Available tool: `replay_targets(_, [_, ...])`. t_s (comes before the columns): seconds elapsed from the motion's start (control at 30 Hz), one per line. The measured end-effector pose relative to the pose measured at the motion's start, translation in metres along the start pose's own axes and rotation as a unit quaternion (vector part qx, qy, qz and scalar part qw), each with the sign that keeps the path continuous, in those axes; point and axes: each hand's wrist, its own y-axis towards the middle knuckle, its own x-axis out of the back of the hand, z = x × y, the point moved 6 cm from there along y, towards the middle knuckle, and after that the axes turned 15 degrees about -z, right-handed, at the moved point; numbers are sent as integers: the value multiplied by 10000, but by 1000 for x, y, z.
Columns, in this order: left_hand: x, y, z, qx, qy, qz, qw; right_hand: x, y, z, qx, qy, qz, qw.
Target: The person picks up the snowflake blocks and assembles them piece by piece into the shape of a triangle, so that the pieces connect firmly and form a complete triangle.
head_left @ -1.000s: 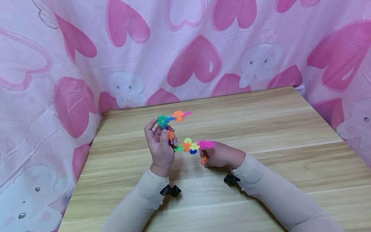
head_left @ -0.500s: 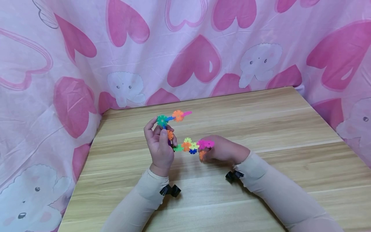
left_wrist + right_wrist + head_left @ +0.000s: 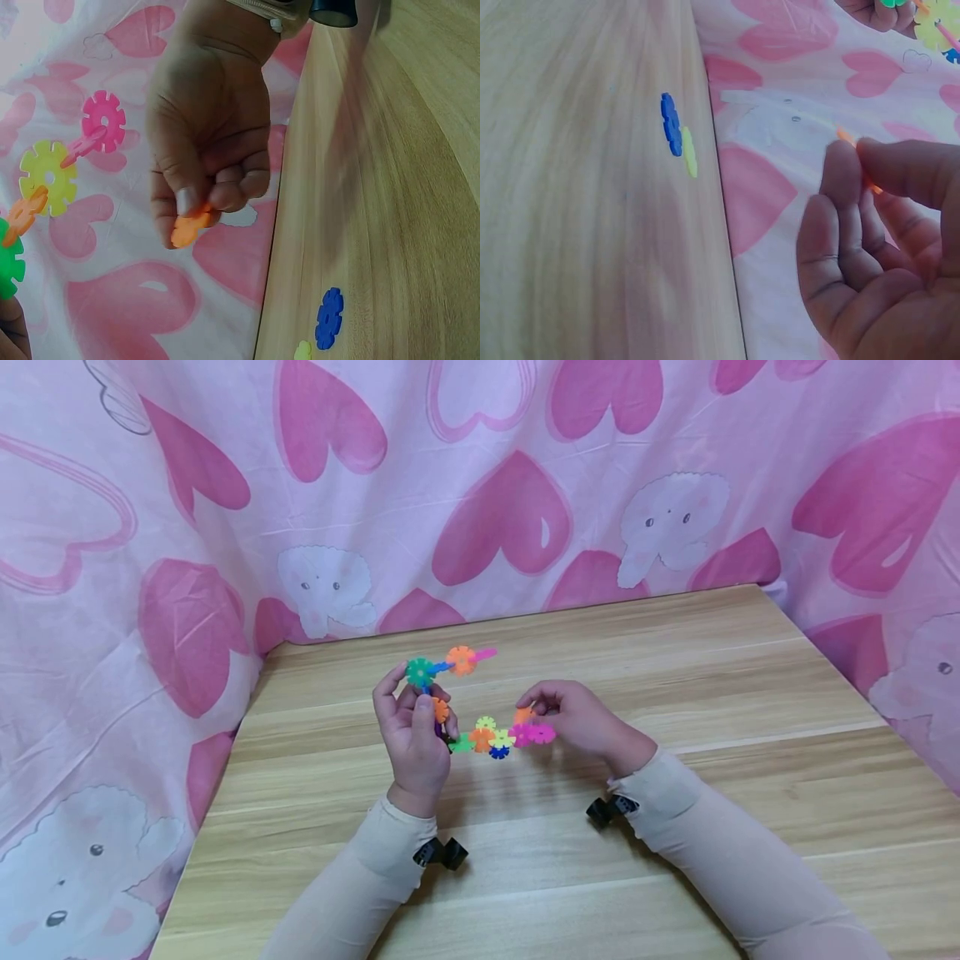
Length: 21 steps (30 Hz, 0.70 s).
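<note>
In the head view my left hand (image 3: 417, 758) grips a chain of notched snowflake discs. Its upper arm shows a teal-green disc (image 3: 420, 672), a blue piece, an orange disc (image 3: 461, 660) and a pink one. Lower down, a green, orange, yellow and two magenta discs (image 3: 533, 733) stretch rightward. My right hand (image 3: 588, 718) pinches a single orange disc (image 3: 523, 715) just above the magenta end, overlapping it in this view. The left wrist view shows that orange disc (image 3: 191, 226) between thumb and fingers. Seen from the right wrist, fingers mostly cover the disc (image 3: 847, 137).
A blue disc (image 3: 671, 124) and a yellow disc (image 3: 690, 151) appear side by side against the wood table (image 3: 675, 652). A pink heart-print curtain (image 3: 502, 510) surrounds the table's back and sides. Black wrist cameras (image 3: 441, 853) sit on both sleeves.
My right hand has moved up, bringing the orange disc from below the magenta end to above it. The left hand and its chain have stayed nearly still.
</note>
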Motion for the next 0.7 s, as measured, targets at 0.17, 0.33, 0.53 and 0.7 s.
replay_targets(0.17, [0, 0, 1, 81, -23, 9, 10000, 8, -1, 3, -123, 528, -346, 9979])
replay_targets(0.33, [0, -2, 2, 232, 96, 87, 9996, 16, -6, 16, 14, 1205, -739, 9900])
replay_targets(0.53, [-2, -3, 3, 264, 169, 220, 9993, 22, -12, 31, 343, 1624, -970, 9814])
replay_targets(0.7, [-4, -4, 5, 205, 12, 409, 9990, 27, -18, 41, 585, 2053, -1161, 9700])
